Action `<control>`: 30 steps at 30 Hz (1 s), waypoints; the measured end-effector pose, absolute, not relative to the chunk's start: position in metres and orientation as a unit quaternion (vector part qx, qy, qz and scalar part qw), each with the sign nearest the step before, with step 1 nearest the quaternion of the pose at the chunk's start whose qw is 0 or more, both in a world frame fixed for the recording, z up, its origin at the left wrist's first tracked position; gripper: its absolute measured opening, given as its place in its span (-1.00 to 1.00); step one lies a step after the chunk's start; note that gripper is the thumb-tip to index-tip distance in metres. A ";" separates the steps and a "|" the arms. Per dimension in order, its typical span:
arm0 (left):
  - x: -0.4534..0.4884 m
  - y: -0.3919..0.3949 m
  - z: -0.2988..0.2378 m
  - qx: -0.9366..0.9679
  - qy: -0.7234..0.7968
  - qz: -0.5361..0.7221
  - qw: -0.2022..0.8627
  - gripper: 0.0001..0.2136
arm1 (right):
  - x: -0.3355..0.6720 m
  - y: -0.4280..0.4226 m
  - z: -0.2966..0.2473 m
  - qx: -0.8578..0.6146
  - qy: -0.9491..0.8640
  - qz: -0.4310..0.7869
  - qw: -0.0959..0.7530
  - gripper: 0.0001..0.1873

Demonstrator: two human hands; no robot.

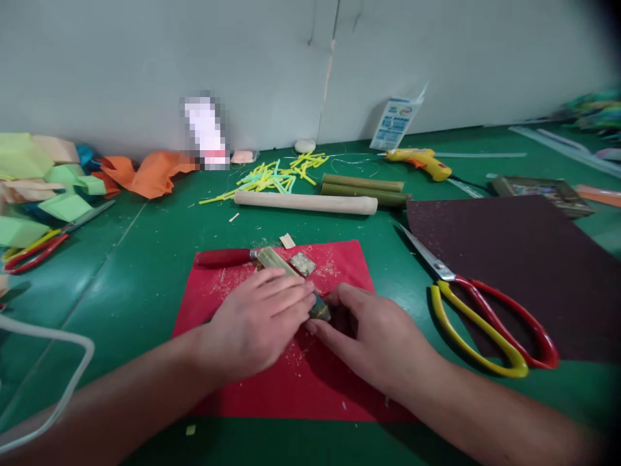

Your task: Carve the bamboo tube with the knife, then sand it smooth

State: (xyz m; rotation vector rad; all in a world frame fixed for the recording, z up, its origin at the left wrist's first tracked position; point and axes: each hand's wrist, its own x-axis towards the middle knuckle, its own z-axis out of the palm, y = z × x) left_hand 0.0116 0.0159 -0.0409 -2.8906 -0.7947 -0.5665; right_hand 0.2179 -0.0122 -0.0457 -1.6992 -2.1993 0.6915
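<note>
A split piece of bamboo (273, 259) lies slantwise on a red sheet (213, 385). My left hand (259, 317) is laid across it, fingers together and pressed over its middle, covering much of it. At its nearer end my right hand (373, 333) has thumb and forefinger closed around a darker, blue-green end; its other fingers are curled and partly hidden. Just beyond my left fingertips sits a small speckled grey square (303, 263). A red-handled tool (226, 258) touches the sheet's far left corner, its working end hidden behind the bamboo. Fine shavings are scattered around.
Large scissors (453, 278) lie at the right, partly on a dark brown sheet (514, 259). Behind are a pale rod (305, 202), green bamboo lengths (361, 189), yellow strips (272, 175) and a glue gun (420, 162). Folded paper (68, 175) and more scissors (36, 252) occupy the left.
</note>
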 end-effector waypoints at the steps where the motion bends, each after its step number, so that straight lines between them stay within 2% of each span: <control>1: 0.011 0.016 -0.041 -0.945 -0.262 -0.190 0.055 -0.74 | 0.218 -0.012 -0.046 -0.588 -0.760 0.241 0.139 -0.77; 5: 0.007 0.018 -0.042 -0.922 -0.307 -0.216 0.093 -0.76 | 0.218 -0.012 -0.047 -0.591 -0.756 0.250 0.131 -0.76; 9: 0.012 0.013 -0.044 -0.947 -0.253 -0.192 0.040 -0.72 | 0.218 -0.012 -0.048 -0.587 -0.761 0.247 0.128 -0.77; 15: 0.008 0.017 -0.044 -0.928 -0.303 -0.203 0.072 -0.75 | 0.218 -0.013 -0.045 -0.583 -0.761 0.249 0.136 -0.77; 19: 0.009 0.014 -0.043 -0.949 -0.251 -0.187 0.028 -0.73 | 0.219 -0.013 -0.045 -0.582 -0.764 0.243 0.140 -0.77; 24: 0.005 0.019 -0.045 -0.922 -0.321 -0.202 0.083 -0.75 | 0.219 -0.013 -0.047 -0.585 -0.762 0.245 0.128 -0.74; 28: 0.012 0.013 -0.045 -0.945 -0.256 -0.198 0.036 -0.73 | 0.219 -0.014 -0.049 -0.574 -0.771 0.247 0.127 -0.78; 30: 0.013 0.013 -0.044 -0.946 -0.257 -0.192 0.046 -0.73 | 0.218 -0.014 -0.049 -0.578 -0.769 0.244 0.123 -0.77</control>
